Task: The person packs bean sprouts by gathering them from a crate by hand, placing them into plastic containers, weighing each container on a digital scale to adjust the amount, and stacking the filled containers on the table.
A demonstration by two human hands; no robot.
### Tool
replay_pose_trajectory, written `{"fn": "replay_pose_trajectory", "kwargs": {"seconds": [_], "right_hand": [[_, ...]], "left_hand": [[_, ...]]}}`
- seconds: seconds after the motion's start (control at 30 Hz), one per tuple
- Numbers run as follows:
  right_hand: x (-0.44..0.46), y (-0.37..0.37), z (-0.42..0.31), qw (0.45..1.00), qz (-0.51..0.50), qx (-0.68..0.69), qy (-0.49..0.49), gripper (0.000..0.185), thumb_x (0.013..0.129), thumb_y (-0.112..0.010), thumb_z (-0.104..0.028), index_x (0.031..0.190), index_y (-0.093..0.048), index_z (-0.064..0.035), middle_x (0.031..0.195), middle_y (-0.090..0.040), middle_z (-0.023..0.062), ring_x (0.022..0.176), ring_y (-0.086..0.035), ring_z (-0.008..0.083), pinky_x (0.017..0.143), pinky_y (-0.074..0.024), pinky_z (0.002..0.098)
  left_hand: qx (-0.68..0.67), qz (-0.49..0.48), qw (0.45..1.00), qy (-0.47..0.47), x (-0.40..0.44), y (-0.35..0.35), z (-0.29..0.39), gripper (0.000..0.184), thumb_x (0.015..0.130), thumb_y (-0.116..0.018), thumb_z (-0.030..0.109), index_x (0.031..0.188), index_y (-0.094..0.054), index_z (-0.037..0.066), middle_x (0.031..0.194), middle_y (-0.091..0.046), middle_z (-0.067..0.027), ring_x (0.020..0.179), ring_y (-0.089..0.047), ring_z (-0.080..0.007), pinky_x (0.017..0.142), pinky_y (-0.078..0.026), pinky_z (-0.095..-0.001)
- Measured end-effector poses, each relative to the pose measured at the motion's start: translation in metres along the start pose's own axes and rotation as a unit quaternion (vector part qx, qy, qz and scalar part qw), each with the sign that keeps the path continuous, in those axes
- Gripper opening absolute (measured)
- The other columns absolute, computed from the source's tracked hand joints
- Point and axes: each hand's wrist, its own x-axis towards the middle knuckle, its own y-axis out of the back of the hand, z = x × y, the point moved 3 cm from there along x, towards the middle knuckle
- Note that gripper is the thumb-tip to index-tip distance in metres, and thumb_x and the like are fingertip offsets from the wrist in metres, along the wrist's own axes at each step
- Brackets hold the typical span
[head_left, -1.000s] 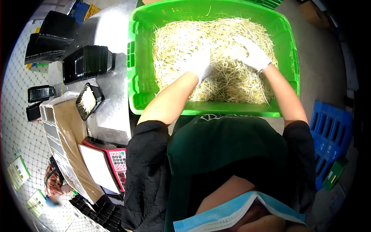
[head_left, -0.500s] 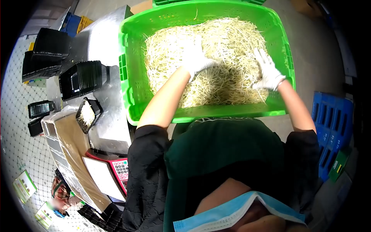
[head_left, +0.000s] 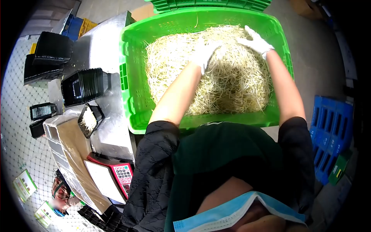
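Note:
A green plastic crate [head_left: 133, 110] holds a thick heap of pale bean sprouts [head_left: 232, 85]. White gloves cover both hands. Resting on the upper middle of the heap, my left hand [head_left: 205, 56] has its thumb held away from the fingers; strong glare washes out the fingertips. My right hand [head_left: 257, 42] is at the heap's far right edge, near the crate's back wall, with fingers spread and touching the sprouts. Neither hand grips a clump that I can make out. Between the forearms the sprouts dip into a shaded hollow.
Left of the crate, a metal table [head_left: 110, 127] carries stacked black trays [head_left: 83, 87], a black tray with sprouts [head_left: 89, 120] and a red scale [head_left: 121, 174]. Another green crate [head_left: 216, 4] stands behind. Blue pallets [head_left: 330, 135] are at right. A person [head_left: 62, 193] is at lower left.
Both hands have moved; the right has gone farther up to the heap's back edge, and the left has shifted slightly right. Sprouts at the back right look pushed up. The view has shifted slightly.

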Motion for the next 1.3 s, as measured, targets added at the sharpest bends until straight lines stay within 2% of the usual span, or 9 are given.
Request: {"fn": "replay_pose_trajectory", "kwargs": {"seconds": [0.27,0.43,0.53,0.67,0.87,1.07,1.1,1.2,1.3], "right_hand": [[-0.035,-0.031,-0.038,0.962,-0.125,-0.107,0.218,0.06,0.087,-0.057,-0.026,0.14,-0.038,-0.0082,0.141,-0.043,0.016,0.13,-0.041,0.0279,0.108,-0.0342,0.0357],[0.05,-0.001,-0.029,0.944,0.002,-0.321,0.079,0.065,0.08,-0.065,-0.028,0.139,-0.041,-0.0158,0.131,-0.052,0.0162,0.12,-0.049,0.0338,0.101,-0.0408,0.0388],[0.067,-0.02,-0.009,0.923,0.001,-0.362,0.134,0.062,0.079,-0.062,-0.031,0.136,-0.044,-0.0165,0.121,-0.058,0.0173,0.109,-0.057,0.035,0.093,-0.0471,0.04],[0.064,0.002,-0.013,0.921,0.021,-0.313,0.231,0.063,0.078,-0.065,-0.041,0.133,-0.048,-0.0157,0.12,-0.058,0.0177,0.11,-0.056,0.0351,0.094,-0.0458,0.0408],[0.071,-0.056,-0.053,0.955,0.033,-0.293,0.029,0.096,0.066,-0.054,-0.079,0.136,-0.046,-0.0127,0.131,-0.05,0.0239,0.124,-0.047,0.0319,0.104,-0.0393,0.0369],[0.087,-0.073,-0.051,0.929,0.038,-0.366,-0.041,0.087,0.07,-0.06,-0.067,0.136,-0.045,-0.0126,0.133,-0.049,0.019,0.126,-0.045,0.025,0.103,-0.0389,0.0331],[0.123,-0.07,-0.015,0.878,0.049,-0.444,0.17,0.079,0.074,-0.061,-0.057,0.136,-0.045,-0.0112,0.132,-0.05,0.0179,0.122,-0.047,0.0238,0.101,-0.0409,0.0335],[0.065,0.002,-0.039,0.99,-0.062,-0.085,0.091,0.061,0.082,-0.062,-0.033,0.134,-0.046,-0.0068,0.128,-0.054,0.0148,0.115,-0.051,0.0201,0.096,-0.0444,0.0324],[0.058,0.041,-0.014,0.973,-0.211,0.071,0.063,0.076,0.077,-0.072,-0.034,0.139,-0.039,-0.0041,0.133,-0.05,0.0165,0.119,-0.05,0.0237,0.101,-0.0407,0.0333]], "left_hand": [[-0.388,-0.209,0.884,0.159,-0.128,0.017,0.012,0.052,0.088,-0.061,0.038,0.126,-0.045,0.006,0.115,-0.056,-0.0144,0.115,-0.05,-0.0302,0.098,-0.039,-0.0466],[0.462,-0.294,0.836,0.025,-0.132,0.039,0.007,0.076,0.08,-0.07,0.022,0.143,-0.03,0.011,0.135,-0.044,-0.0198,0.118,-0.047,-0.0279,0.092,-0.043,-0.0486],[0.711,-0.022,0.605,-0.359,-0.13,0.017,-0.006,0.086,0.078,-0.066,0.021,0.149,-0.018,0.014,0.148,-0.027,-0.0205,0.123,-0.044,-0.0282,0.093,-0.042,-0.0524],[0.708,-0.076,0.537,-0.453,-0.105,-0.008,-0.007,0.084,0.084,-0.057,0.033,0.15,-0.008,0.013,0.151,-0.021,-0.017,0.135,-0.03,-0.0298,0.103,-0.034,-0.0518],[0.633,-0.164,0.64,-0.403,-0.047,-0.038,0.005,0.081,0.081,-0.061,0.046,0.137,-0.026,-0.001,0.126,-0.045,-0.0193,0.117,-0.047,-0.0281,0.097,-0.037,-0.0438],[0.596,-0.085,0.659,-0.451,-0.076,-0.042,-0.02,0.053,0.083,-0.06,0.036,0.115,-0.045,-0.004,0.084,-0.052,-0.0065,0.07,-0.051,-0.0191,0.062,-0.039,-0.0338],[0.563,-0.052,0.665,-0.488,-0.081,-0.037,-0.021,0.04,0.086,-0.058,0.03,0.109,-0.046,-0.001,0.077,-0.053,-0.0059,0.065,-0.052,-0.0192,0.059,-0.042,-0.032],[0.612,-0.253,0.687,-0.3,-0.077,-0.026,-0.013,0.037,0.086,-0.062,0.031,0.104,-0.047,0.003,0.07,-0.053,-0.006,0.061,-0.055,-0.0191,0.057,-0.047,-0.0316],[0.338,-0.236,0.887,-0.209,-0.061,0.007,0.014,0.051,0.081,-0.068,0.043,0.109,-0.052,0.004,0.076,-0.063,-0.0092,0.068,-0.062,-0.0201,0.062,-0.053,-0.0312]]}}
